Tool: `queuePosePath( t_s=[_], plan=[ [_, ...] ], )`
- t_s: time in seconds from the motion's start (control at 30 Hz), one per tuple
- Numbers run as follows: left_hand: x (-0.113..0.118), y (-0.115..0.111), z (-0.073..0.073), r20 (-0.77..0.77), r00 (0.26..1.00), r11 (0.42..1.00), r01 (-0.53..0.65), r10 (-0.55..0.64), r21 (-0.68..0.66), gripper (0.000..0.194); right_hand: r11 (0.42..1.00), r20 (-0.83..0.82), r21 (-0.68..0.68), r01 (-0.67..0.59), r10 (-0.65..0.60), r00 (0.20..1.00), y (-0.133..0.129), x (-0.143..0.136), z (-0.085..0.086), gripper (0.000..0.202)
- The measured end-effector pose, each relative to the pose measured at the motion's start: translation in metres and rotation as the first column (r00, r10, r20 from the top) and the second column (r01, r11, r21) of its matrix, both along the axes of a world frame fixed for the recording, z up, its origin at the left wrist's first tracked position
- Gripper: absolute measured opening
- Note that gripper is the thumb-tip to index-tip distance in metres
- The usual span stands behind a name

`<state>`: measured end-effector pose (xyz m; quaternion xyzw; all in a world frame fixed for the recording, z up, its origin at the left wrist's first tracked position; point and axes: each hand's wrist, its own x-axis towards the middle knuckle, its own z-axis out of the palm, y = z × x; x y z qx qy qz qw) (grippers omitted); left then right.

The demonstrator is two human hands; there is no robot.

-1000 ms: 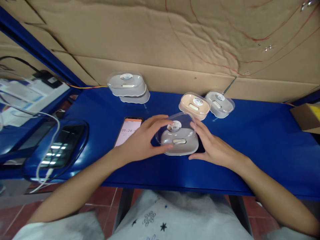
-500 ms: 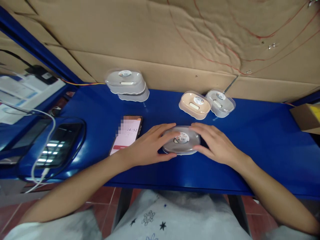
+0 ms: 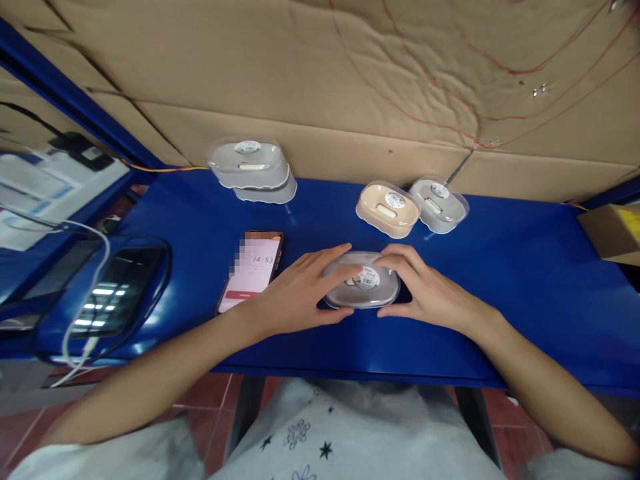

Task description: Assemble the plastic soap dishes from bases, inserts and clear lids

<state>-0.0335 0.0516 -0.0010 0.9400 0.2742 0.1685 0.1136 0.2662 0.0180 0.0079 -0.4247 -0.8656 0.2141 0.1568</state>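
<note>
A grey oval box [image 3: 341, 291] with a clear plastic cover and a round white label lies on the blue table before me. My left hand [image 3: 305, 290] is around its left end, thumb at the near side, one finger resting on top near the label, others at the far side. My right hand [image 3: 425, 283] holds the right end, thumb along the near edge and fingers bent over the far edge. The underside of the box is hidden.
Behind stand a peach box [image 3: 385, 213], a grey box [image 3: 440, 207] and two stacked grey boxes [image 3: 250, 167]. A phone showing a timer [image 3: 255, 267] lies left of my hands. Further left are a tablet-like device [image 3: 120, 290] and cables. A cardboard box [image 3: 607, 233] is at right.
My right thumb has moved from the box's right end to its near edge, and the right fingers have bent more. The label has turned slightly. My left hand stays about where it was.
</note>
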Motion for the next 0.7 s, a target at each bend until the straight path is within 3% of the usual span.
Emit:
queuePosePath(
  t_s=[0.17,0.33,0.5,0.6,0.7],
  plan=[
    [-0.002,0.002,-0.001,-0.006,1.0,0.995,-0.023,0.022,-0.096,0.063,0.997,-0.07,-0.067,-0.034,0.03,0.997,0.003,0.002,0.002,0.074],
    [-0.001,0.001,0.003,-0.046,0.998,0.996,-0.046,0.043,-0.073,0.063,0.999,-0.047,-0.045,-0.001,-0.001,0.999,0.0,-0.002,-0.004,0.078],
    [0.0,0.01,0.013,-0.084,0.981,0.977,-0.165,0.177,0.132,0.049,0.987,0.052,0.162,0.019,-0.028,0.998,0.007,-0.001,-0.011,0.085],
    [0.001,0.032,0.02,-0.118,0.946,0.933,-0.269,0.302,0.238,0.048,0.944,0.078,0.312,0.106,-0.136,0.988,0.017,0.008,-0.012,0.082],
    [0.003,0.062,0.026,-0.164,0.908,0.909,-0.343,0.385,0.236,0.05,0.902,0.108,0.375,0.213,-0.27,0.957,0.026,0.017,-0.014,0.077]
  ],
)
